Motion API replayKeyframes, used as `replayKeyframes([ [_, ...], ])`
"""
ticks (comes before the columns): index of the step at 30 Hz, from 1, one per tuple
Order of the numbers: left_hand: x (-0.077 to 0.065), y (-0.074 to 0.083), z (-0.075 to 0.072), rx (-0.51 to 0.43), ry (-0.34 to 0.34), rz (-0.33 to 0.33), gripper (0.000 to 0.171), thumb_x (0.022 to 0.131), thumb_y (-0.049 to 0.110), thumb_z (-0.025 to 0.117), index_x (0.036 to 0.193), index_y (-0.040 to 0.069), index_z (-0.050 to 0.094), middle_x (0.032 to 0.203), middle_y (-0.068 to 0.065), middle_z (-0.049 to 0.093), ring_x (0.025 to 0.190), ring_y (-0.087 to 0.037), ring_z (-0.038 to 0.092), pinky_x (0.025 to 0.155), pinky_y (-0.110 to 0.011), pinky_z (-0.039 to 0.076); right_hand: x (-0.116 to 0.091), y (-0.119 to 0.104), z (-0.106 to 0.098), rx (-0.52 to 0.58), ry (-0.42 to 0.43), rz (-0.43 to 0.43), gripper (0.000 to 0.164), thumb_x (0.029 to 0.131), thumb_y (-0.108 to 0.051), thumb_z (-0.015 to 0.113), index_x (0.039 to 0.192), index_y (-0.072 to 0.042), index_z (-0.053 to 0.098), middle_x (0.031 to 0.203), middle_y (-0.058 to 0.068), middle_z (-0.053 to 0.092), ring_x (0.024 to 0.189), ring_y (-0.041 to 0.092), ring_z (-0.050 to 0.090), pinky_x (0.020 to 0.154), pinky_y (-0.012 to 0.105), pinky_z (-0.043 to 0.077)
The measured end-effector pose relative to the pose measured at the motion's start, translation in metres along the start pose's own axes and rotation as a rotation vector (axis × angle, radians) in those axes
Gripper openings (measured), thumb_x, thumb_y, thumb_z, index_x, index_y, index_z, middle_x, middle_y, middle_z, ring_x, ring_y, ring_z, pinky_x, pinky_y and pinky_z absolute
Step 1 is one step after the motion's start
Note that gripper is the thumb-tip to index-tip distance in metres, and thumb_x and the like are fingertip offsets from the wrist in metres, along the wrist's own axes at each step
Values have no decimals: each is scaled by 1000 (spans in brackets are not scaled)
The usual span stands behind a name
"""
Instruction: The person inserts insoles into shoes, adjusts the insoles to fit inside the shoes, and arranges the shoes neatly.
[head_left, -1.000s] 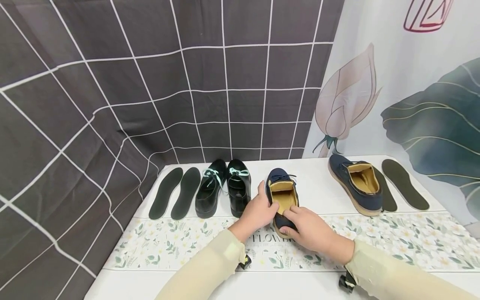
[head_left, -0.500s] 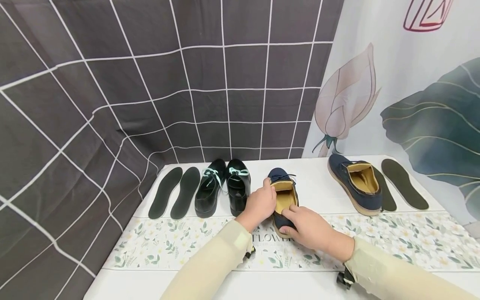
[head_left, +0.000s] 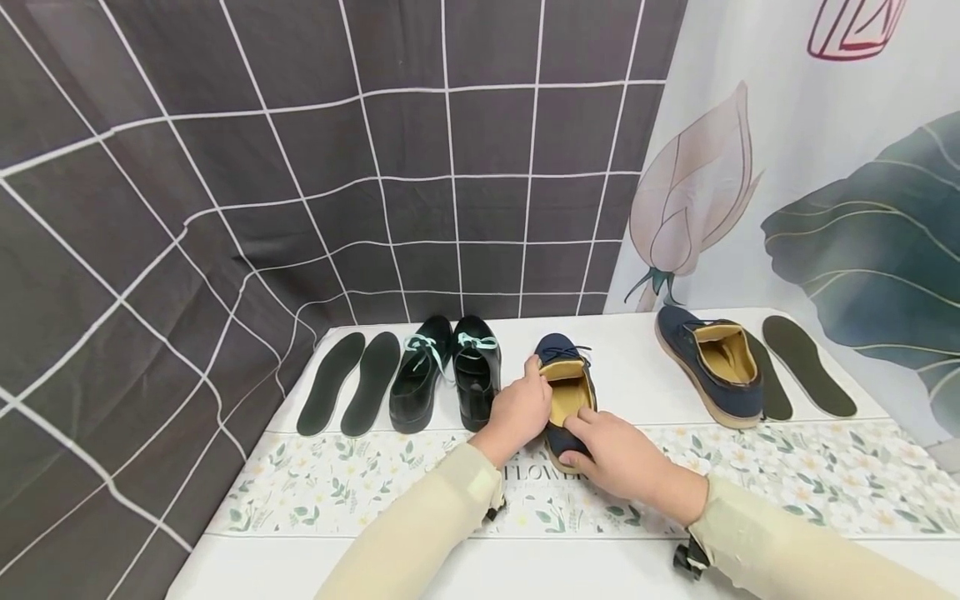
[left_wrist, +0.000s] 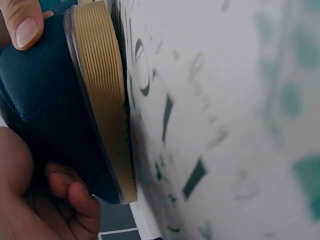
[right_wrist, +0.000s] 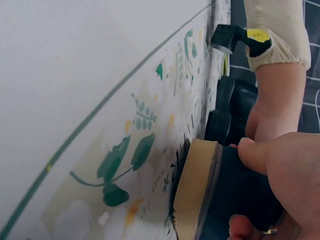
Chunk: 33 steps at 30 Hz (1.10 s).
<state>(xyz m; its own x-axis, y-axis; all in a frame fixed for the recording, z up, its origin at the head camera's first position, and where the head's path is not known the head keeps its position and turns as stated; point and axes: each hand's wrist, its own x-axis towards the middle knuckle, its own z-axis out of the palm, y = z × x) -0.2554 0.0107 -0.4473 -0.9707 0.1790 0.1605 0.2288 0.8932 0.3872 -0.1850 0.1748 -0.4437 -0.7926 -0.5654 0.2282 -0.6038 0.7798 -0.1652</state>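
The left hand [head_left: 522,408] has its fingers curled at the near-left side of a navy shoe [head_left: 567,396] and appears to hold its rim, though the exact grip is partly hidden. The right hand [head_left: 618,454] pinches the heel, thumb pressed outside and fingers reaching over the edge into the opening; neither hand is spread. The shoe sits sole down on the surface [head_left: 585,567], toe pointing away from the person, its heel over the flowered strip [head_left: 315,483]. Its tan inside shows between the hands, with no dark insole visible there. To its left stand two black shoes [head_left: 422,375] with mint laces, and beyond them lie two dark insoles [head_left: 371,383], flat and side by side. Well apart on the right is the second navy shoe [head_left: 705,358], just beside another dark pair: a partly hidden insole [head_left: 767,379] and a fully visible insole [head_left: 808,365]. Judging by this layout, the work is confined to one shoe: all four insoles lie outside the footwear, and the remaining three shoes have no hand on them.
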Motion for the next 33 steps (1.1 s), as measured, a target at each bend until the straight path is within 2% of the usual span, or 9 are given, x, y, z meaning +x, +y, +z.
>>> replayKeyframes([
  [7,-1,-2,3,-74,-40,-15,50,108,28,38,152,7,32,80,-13,71,56,-23,60,49,-35,42,0,1,0,4,-5,-14,25,91,-36,73,102,-17,61,84,-6,48,68,8,41,60,25,34],
  [15,5,-2,5,-49,-60,-44,55,104,27,42,155,10,29,67,-5,63,49,-19,51,46,-34,38,0,0,-5,-3,-13,-6,29,91,-34,73,107,-14,61,88,-4,50,71,9,43,63,28,37],
  [20,3,-3,5,-45,-53,-45,56,103,26,45,155,10,30,60,-3,57,47,-19,49,45,-33,36,-2,1,-8,13,-15,-4,33,91,-33,74,115,-13,63,98,-2,52,75,7,46,65,27,42],
  [25,0,-3,6,-29,-44,-19,55,105,26,46,154,9,29,65,-6,61,48,-19,49,44,-33,37,-3,9,-16,34,47,-14,35,91,-30,74,119,-10,66,107,0,56,81,7,54,71,28,49],
  [33,-1,-4,4,-58,-37,-12,55,104,24,46,154,8,29,63,-5,59,47,-19,48,45,-33,36,1,30,-33,30,200,-20,34,90,-35,72,113,-10,68,102,0,64,91,16,60,80,38,52],
])
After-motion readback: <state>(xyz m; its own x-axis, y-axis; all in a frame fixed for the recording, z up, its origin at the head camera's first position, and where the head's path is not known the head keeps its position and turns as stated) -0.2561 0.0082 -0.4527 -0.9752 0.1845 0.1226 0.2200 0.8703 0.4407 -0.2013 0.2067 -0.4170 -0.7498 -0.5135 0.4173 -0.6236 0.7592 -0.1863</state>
